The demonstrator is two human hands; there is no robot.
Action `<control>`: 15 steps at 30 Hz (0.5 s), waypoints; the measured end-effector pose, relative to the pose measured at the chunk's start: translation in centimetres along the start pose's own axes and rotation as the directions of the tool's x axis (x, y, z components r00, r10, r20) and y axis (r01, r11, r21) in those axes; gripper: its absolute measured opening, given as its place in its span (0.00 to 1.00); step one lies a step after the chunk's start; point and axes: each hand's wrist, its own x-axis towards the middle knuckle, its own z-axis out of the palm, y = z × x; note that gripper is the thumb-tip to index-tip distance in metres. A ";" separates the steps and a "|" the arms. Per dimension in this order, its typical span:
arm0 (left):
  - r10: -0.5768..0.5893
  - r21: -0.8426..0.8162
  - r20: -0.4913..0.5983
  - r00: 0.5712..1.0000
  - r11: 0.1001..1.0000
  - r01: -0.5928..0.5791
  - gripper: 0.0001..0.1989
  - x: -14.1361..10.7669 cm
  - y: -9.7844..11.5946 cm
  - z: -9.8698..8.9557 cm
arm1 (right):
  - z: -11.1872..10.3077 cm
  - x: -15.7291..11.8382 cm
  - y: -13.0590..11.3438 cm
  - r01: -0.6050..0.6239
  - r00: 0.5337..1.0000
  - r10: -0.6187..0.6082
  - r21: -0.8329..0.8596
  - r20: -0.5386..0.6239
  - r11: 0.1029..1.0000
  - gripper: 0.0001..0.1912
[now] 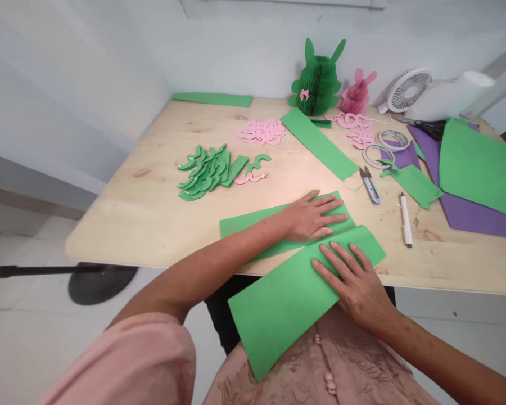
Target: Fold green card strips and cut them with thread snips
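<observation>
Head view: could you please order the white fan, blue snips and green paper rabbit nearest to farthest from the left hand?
1. Blue snips: right of the left hand.
2. Green paper rabbit: table's back edge.
3. White fan: back right.

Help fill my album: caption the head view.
Left hand and right hand rest on rectangular green paper at a pale wooden table, eared green paper figure beyond.
</observation>
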 end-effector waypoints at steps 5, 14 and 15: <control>-0.003 -0.017 -0.011 1.000 1.000 0.003 0.25 -0.1 0.0 -0.2 | -0.1 0.0 0.0 0.010 1.000 -0.010 -0.007 0.011 1.000 0.28; -0.011 -0.010 -0.027 1.000 1.000 0.011 0.25 -0.2 0.0 -0.2 | -0.3 -0.3 -0.2 0.007 0.999 -0.006 -0.012 0.036 1.000 0.27; -0.013 -0.011 -0.027 1.000 1.000 0.013 0.25 -0.3 0.0 -0.2 | -0.3 -0.3 -0.2 0.009 0.999 -0.009 -0.012 0.039 1.000 0.27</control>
